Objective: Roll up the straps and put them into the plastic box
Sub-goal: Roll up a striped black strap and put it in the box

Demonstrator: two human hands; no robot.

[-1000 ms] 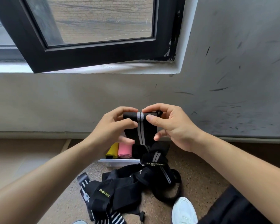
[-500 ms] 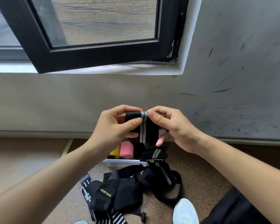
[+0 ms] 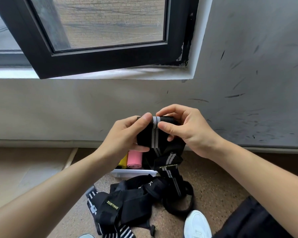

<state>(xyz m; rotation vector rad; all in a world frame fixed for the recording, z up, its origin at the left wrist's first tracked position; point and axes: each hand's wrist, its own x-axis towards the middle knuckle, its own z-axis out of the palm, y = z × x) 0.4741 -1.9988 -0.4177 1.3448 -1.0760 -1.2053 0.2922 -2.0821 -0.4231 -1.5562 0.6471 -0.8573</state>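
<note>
Both hands are up in front of the wall, working the black strap (image 3: pixel 154 134) with its grey stripes. The left hand (image 3: pixel 126 136) pinches the left end of the roll, and the right hand (image 3: pixel 189 133) pinches the right end, thumb on the front. The loose tail hangs down toward the plastic box (image 3: pixel 132 172) on the floor, where a pink roll (image 3: pixel 135 159) and a yellow roll (image 3: pixel 123 162) already lie. The box is mostly hidden, so I can't tell how much room is left. More straps sit in a heap (image 3: pixel 132 201) just in front of it. The danger is that the tail, seemingly draped over that heap, snags, or that a slack pinch lets the coil spring loose.
</note>
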